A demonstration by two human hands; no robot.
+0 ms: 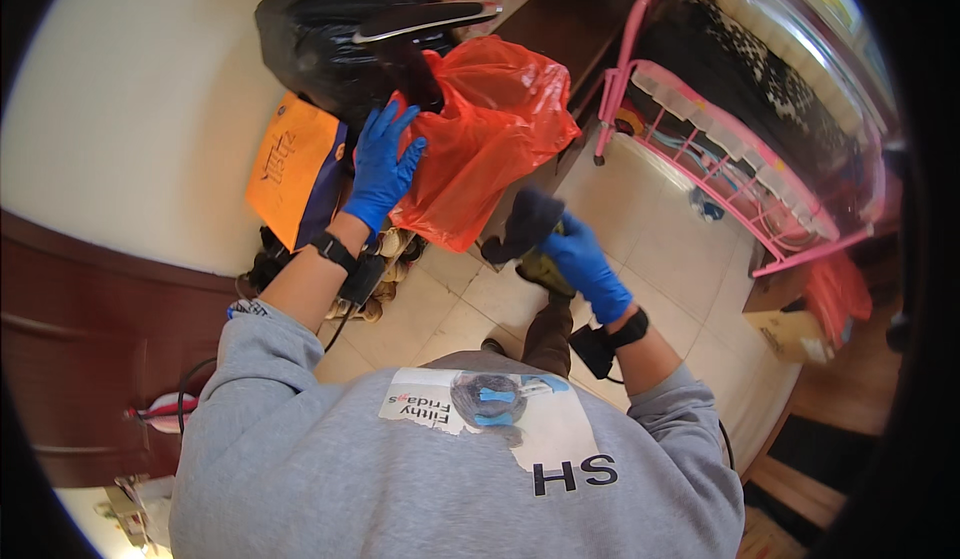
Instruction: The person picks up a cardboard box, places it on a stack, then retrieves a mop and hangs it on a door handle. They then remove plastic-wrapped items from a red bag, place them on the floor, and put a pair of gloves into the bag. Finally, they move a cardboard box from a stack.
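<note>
My left hand (383, 160), in a blue glove, lies against the near left side of a red plastic bag (495, 131) with its fingers spread. A dark glossy object with a silver-edged top (427, 22) rises beside the bag, just beyond my fingertips. In my right hand (589, 262), also blue-gloved, is a bunched dark cloth (529, 221); it is blurred, and its exact kind cannot be made out. Below that hand, an olive-green shoe (546, 272) shows on my foot.
Behind the bag sits a black plastic bag (322, 33). An orange paper bag (289, 169) bearing handwriting stands near the wall, above several shoes (386, 281). To the right are a pink metal-framed stand (720, 176) and a cardboard box (787, 330) with red plastic.
</note>
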